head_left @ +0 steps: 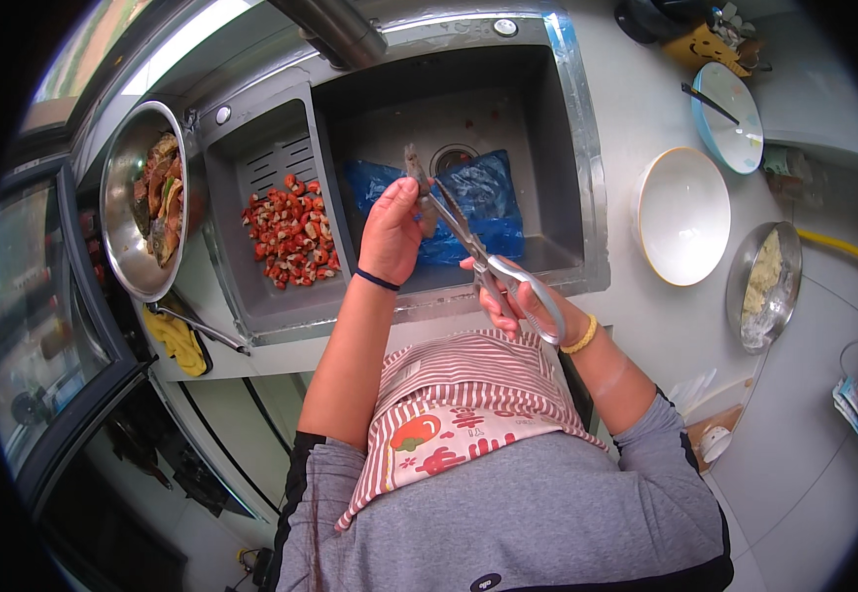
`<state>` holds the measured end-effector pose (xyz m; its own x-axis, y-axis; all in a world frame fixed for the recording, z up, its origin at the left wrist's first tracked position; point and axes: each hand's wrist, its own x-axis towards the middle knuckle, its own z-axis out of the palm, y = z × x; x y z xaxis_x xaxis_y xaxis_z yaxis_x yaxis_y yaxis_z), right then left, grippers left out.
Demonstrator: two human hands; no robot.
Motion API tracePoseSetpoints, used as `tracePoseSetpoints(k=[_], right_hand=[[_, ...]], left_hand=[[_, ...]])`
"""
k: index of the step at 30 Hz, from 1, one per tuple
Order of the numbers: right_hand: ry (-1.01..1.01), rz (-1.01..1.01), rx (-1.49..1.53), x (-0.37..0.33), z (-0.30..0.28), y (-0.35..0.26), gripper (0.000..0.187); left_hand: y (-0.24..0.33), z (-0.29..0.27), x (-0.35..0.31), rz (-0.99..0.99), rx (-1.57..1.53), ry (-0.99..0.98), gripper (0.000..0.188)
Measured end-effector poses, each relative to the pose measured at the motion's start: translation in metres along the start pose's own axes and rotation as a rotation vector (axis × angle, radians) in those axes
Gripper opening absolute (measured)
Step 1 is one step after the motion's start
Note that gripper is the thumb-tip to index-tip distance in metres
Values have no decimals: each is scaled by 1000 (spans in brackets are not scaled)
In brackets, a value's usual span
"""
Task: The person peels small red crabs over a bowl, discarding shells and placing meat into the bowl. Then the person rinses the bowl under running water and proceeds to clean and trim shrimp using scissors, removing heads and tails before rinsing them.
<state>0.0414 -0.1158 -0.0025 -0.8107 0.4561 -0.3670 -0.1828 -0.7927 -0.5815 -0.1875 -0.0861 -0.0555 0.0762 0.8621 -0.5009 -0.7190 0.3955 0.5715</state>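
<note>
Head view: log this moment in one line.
left hand: holds shrimp; right hand: holds scissors; blue bag: in sink

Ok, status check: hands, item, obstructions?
Left hand pinching greyish, shrimp-like item. Right hand gripping scissors, blades beside it. Blue plastic bag in sink below; no obstruction seen.

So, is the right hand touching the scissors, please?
Touching. The head view shows the right hand closed around the handle end of the scissors.

The left hand (pixel 392 233) partly hides a shrimp-like piece (pixel 415 169) (its details too small to tell).
</note>
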Motion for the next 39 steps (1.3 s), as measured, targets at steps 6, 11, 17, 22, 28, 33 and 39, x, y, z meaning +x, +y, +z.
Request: tracePoseSetpoints(k=[6,11,17,22,28,33,39], right_hand=[[108,-17,-166,13,8,2,106],[64,-11,8,16,13,1,97],[102,-6,-95,20,14,2,104],[160,-90,-199,30,6,13,99],[235,26,-249,36,6,10,80],[197,57,-201,43,3,10,75],[188,36,-182,52,-4,11,73]], left_hand=[[-15,11,-4,-32,-250,10,25],[-4,26,-5,-41,-283,-8,28],[-11,13,2,12,-250,20,28],[-14,20,2,12,-305,57,26],[-16,12,7,0,-254,96,25],[-23,-5,13,-17,-169,161,25],[-20,-21,21,-28,-79,107,25]])
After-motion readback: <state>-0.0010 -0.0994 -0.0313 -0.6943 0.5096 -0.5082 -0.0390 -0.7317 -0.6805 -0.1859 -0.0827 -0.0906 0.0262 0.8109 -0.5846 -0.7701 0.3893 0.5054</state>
